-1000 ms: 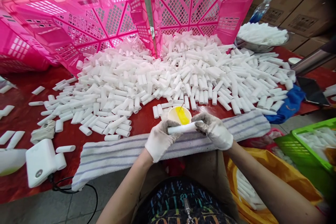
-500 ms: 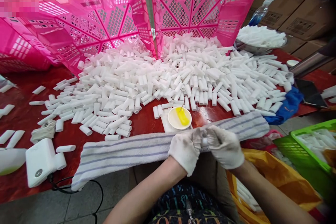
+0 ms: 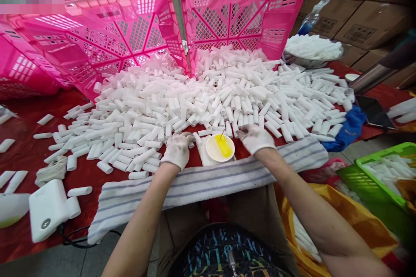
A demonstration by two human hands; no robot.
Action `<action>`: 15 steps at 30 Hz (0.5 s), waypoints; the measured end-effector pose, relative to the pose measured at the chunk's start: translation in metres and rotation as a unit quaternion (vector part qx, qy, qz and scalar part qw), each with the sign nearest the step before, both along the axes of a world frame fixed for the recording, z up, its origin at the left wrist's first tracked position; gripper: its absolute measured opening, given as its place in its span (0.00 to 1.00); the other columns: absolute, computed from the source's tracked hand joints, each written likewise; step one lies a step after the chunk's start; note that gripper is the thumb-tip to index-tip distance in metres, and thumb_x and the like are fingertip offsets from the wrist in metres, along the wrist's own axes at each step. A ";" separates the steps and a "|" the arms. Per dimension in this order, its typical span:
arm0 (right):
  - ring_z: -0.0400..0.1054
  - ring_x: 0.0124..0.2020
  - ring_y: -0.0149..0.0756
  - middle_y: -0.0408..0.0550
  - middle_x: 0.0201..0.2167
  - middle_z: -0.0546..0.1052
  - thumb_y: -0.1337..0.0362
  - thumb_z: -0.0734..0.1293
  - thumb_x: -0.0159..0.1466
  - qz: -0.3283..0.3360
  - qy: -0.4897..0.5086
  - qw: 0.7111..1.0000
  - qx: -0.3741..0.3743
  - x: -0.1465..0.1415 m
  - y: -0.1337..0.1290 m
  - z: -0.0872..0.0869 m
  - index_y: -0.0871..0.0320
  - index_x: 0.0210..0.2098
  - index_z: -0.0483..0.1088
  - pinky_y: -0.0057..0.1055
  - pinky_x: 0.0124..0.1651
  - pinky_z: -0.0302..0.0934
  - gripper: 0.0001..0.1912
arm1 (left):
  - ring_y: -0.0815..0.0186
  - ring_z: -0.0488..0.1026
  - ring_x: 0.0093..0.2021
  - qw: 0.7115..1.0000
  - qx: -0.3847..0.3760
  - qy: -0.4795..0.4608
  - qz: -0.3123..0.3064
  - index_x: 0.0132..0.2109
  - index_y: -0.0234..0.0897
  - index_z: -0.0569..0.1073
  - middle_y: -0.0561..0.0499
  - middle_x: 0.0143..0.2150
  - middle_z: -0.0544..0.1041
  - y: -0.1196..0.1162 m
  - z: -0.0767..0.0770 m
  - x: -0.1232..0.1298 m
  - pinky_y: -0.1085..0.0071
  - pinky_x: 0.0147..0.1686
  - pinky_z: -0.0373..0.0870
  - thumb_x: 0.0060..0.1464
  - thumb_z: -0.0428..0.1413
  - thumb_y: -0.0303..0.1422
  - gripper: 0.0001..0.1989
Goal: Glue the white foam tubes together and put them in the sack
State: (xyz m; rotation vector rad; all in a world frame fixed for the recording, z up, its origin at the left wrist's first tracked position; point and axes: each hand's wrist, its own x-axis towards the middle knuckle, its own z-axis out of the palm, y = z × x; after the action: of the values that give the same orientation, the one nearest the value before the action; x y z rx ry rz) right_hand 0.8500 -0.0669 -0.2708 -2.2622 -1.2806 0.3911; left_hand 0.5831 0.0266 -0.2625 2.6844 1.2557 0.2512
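Note:
My left hand (image 3: 177, 150), in a white glove stained at the fingers, reaches to the near edge of a large pile of short white plastic tubes (image 3: 201, 99). Its fingers are loosely bent and apart, with no tube visible in them. On the other side of a small dish, my gloved right hand (image 3: 256, 139) is at the pile's front edge, its fingertips close to a few tubes. Its fingers look bent but not closed; their undersides are hidden. Between the hands, the white dish (image 3: 211, 152) holds a yellow piece with a thin stick standing up from it.
A striped towel (image 3: 214, 181) runs along the table's front edge. Pink crates (image 3: 242, 13) stand tipped behind the pile. A white box with a cable (image 3: 48, 210) lies left. A metal bowl of tubes (image 3: 313, 52), green basket (image 3: 377, 181) and yellow sack (image 3: 351, 220) are right.
My hands were together over the towel, around a small white piece. They have parted and moved forward to the pile, left and right of the dish. The view has shifted slightly.

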 end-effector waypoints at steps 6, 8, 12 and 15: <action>0.74 0.34 0.44 0.55 0.36 0.80 0.46 0.62 0.61 -0.024 -0.081 0.991 -0.099 -0.011 0.010 -0.005 0.57 0.38 0.77 0.34 0.33 0.61 0.22 | 0.54 0.70 0.47 0.998 0.010 0.018 0.051 0.49 0.39 0.77 0.43 0.47 0.77 -0.003 -0.006 -0.019 0.60 0.51 0.64 0.59 0.52 0.34 0.14; 0.73 0.35 0.42 0.54 0.37 0.79 0.47 0.60 0.63 -0.015 -0.085 0.995 -0.049 0.007 -0.005 -0.006 0.57 0.41 0.77 0.33 0.36 0.62 0.23 | 0.53 0.70 0.46 0.997 0.009 0.011 0.070 0.47 0.39 0.78 0.43 0.44 0.77 -0.004 -0.008 -0.024 0.60 0.50 0.64 0.59 0.53 0.36 0.13; 0.71 0.38 0.42 0.55 0.40 0.79 0.54 0.60 0.64 -0.083 -0.120 0.989 -0.003 0.056 -0.020 0.004 0.59 0.44 0.77 0.33 0.39 0.60 0.20 | 0.52 0.71 0.47 0.992 0.001 -0.036 0.117 0.49 0.37 0.77 0.42 0.45 0.76 -0.010 -0.010 -0.025 0.60 0.52 0.65 0.57 0.55 0.36 0.15; 0.70 0.33 0.41 0.57 0.34 0.78 0.55 0.61 0.64 -0.106 -0.110 0.987 -0.042 0.083 -0.010 0.013 0.62 0.40 0.77 0.33 0.34 0.56 0.19 | 0.51 0.70 0.52 0.984 -0.009 -0.092 0.154 0.51 0.35 0.76 0.40 0.50 0.76 -0.015 -0.008 -0.022 0.58 0.56 0.63 0.57 0.55 0.36 0.16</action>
State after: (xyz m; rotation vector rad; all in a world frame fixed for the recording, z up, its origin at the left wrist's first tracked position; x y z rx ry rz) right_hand 0.9329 -0.0770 -0.2578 -2.5400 -1.1288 0.1244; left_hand 0.5609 0.0113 -0.2710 2.3761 1.5986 0.5109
